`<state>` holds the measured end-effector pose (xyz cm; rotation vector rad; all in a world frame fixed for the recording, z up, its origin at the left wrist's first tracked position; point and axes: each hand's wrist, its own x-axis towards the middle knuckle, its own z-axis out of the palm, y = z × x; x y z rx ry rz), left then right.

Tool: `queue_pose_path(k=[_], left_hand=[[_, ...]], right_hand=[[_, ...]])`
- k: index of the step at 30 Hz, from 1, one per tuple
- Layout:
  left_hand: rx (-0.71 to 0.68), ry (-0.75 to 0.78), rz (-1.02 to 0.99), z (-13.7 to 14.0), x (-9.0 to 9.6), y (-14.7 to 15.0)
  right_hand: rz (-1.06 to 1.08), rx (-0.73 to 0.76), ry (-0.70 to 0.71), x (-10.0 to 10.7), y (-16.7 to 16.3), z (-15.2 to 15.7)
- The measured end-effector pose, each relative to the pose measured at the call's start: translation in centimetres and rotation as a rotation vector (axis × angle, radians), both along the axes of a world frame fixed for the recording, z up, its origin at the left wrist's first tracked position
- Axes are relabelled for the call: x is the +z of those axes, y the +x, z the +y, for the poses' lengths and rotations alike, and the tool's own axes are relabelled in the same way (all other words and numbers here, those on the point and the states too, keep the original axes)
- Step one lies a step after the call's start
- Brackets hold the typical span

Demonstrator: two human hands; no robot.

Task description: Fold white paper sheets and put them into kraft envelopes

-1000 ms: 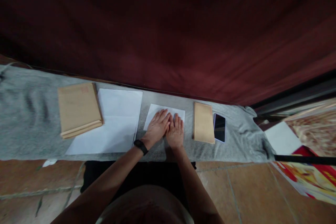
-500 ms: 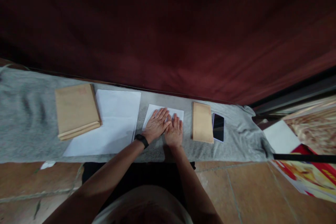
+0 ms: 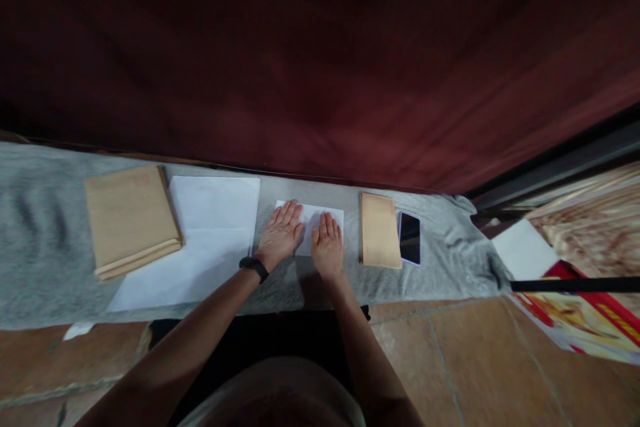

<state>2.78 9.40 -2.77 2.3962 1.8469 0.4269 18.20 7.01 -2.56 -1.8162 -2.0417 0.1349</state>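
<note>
A folded sheet of white paper point(image 3: 309, 233) lies on the grey cloth in front of me. My left hand point(image 3: 281, 232), with a black band on its wrist, rests flat across the paper's left end, fingers stretched out. Flat on the right end lies my right hand point(image 3: 328, 245), its fingers extended and close together. Bare paper shows between the two hands. To the left are larger white sheets point(image 3: 215, 207) with a crease across them, partly under a stack of big brown envelopes point(image 3: 133, 213). Right of my hands lies a stack of smaller brown envelopes point(image 3: 380, 230).
A phone point(image 3: 410, 238) lies beside the small envelopes. Grey cloth point(image 3: 440, 247) covers the narrow surface, and a dark red panel point(image 3: 320, 80) rises along its far edge. At the right, a colourful printed box point(image 3: 580, 313) sits below a black bar point(image 3: 575, 285).
My hands have moved apart along the folded paper, the left one sliding to its left end, and they no longer touch. The whole view has shifted slightly.
</note>
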Motion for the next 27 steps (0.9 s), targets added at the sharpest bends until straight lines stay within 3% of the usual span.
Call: queue_pose_path(k=[3, 6, 17, 27], left_hand=[[-0.014, -0.012, 0.023, 0.0, 0.1, -0.1], [-0.03, -0.019, 0.045, 0.0, 0.3, -0.3], [0.018, 0.023, -0.004, 0.1, -0.4, -0.1], [0.187, 0.037, -0.029, -0.2, -1.0, 0.3]], right_hand=[[0.021, 0.136, 0.004, 0.2, -1.6, 1.2], [-0.011, 0.178, 0.021, 0.0, -2.4, 1.7], [-0.105, 0.047, 0.052, -1.2, 1.4, 1.9], [-0.117, -0.035, 0.094, -1.5, 3.8, 1.2]])
